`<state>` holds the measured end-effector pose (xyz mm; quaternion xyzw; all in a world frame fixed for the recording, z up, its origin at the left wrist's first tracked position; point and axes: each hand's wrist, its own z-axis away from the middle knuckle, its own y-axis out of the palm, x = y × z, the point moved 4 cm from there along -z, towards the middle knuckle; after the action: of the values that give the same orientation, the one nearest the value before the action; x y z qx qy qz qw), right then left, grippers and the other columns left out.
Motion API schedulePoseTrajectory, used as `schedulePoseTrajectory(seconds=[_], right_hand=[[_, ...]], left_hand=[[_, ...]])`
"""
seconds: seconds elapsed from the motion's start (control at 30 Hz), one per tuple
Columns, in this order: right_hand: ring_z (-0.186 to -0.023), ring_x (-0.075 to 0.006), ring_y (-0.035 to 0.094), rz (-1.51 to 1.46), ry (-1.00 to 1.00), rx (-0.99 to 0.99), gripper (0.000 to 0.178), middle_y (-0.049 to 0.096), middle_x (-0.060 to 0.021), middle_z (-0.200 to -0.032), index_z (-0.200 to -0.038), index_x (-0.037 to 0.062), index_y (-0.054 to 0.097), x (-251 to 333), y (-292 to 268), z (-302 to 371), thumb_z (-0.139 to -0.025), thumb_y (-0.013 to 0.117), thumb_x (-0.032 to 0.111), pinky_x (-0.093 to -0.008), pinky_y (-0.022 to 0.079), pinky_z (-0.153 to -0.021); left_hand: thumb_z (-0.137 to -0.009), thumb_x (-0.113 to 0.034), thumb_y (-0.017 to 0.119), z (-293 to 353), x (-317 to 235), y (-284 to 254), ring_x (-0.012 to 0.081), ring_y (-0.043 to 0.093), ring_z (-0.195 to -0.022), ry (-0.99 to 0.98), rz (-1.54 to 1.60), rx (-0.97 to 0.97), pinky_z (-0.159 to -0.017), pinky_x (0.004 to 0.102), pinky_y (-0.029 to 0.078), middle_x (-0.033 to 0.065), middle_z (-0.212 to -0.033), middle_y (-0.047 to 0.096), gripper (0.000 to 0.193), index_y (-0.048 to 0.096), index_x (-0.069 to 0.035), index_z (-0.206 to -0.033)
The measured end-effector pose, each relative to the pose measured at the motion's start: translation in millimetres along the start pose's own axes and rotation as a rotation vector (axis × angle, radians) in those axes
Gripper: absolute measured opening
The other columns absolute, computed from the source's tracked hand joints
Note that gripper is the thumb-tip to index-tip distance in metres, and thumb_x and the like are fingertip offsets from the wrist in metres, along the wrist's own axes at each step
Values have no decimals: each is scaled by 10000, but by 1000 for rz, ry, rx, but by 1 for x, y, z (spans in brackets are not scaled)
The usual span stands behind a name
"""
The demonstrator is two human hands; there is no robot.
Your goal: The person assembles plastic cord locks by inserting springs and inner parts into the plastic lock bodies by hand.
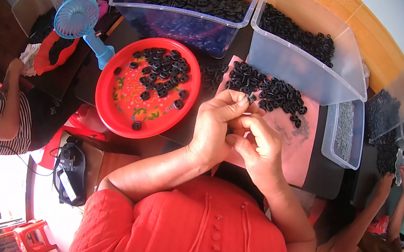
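My two hands meet above a pink sheet on the dark table. My left hand (pixel 215 124) is closed, its thumb and forefinger pinching a small black plastic part (pixel 251 98). Right against it, my right hand (pixel 261 150) has its fingers curled in; whatever they hold is hidden. Just beyond my fingers, many loose black ring-shaped parts (pixel 285 96) lie heaped on the pink sheet (pixel 300 159), with a scatter of tiny grey pieces (pixel 296 129) beside them. To the left, a red round tray (pixel 105 90) holds more black parts, thicker and rounder-looking.
Two clear plastic bins (pixel 298 73) of black parts stand at the back. A smaller clear box (pixel 340 162) of grey pieces is at the right. A blue handheld fan (pixel 77 16) stands beyond the tray. People work at left (pixel 4 113) and right (pixel 363 251).
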<state>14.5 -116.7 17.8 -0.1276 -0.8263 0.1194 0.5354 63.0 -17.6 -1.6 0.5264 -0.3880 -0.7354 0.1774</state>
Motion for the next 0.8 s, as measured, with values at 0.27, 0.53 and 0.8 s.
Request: schedulePoseTrajectory(seconds=[0.27,0.53,0.8], right_hand=[[-646,-112,576,31,-73,-74,188,636,-43,-793,-942,19,594,6,10,7,-793,676,-60,-254,461,-592],[-761,-64,555,-503,247,-184,150,621,-9,-893,-979,-16,633,-4,-3,9,-835,639,-60,-216,451,-652],[-585,-115,516,-636,402,-222,190,633,-105,-798,-1037,-25,641,-29,-30,1,-859,597,28,-214,385,-538]], left_hand=[[-980,-106,517,3,5,-7,214,647,-891,33,-81,-23,-810,334,529,95,-879,626,142,578,-5,-900],[-963,-68,546,10,6,-20,156,614,-811,106,-139,-55,-789,284,490,72,-893,648,79,595,-16,-930],[-941,-56,585,22,2,-28,125,604,-760,111,-373,-3,-768,254,468,53,-815,652,52,603,-10,-929]])
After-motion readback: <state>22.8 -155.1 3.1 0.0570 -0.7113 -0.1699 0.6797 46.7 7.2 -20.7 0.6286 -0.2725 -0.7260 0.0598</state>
